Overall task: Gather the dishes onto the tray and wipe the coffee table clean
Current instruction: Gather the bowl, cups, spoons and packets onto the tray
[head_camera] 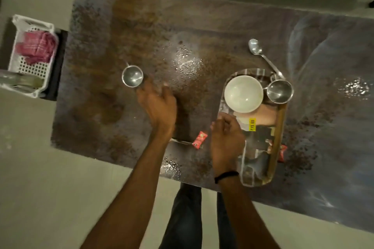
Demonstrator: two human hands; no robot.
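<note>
Left hand [159, 105] open beside steel cup [132, 76] — right hand [225, 139] open, empty, at tray [276, 147] edge.

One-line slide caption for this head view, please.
Left hand reaches toward a steel cup on the coffee table; bowl and second cup sit on the tray.

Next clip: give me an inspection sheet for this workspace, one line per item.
Surface: dark mottled coffee table, crumbs and wet specks mid-table.
Job's things: white ceramic bowl and steel cup on the oval reflective tray; second steel cup and steel spoon on the table.
Clutter: red wrapper near the front edge.
Hands: left hand open beside the second cup; right hand at the tray's rim, empty.
Cables: nothing seen.
Surroundings: white plastic basket holding a pink cloth, left of the table.
</note>
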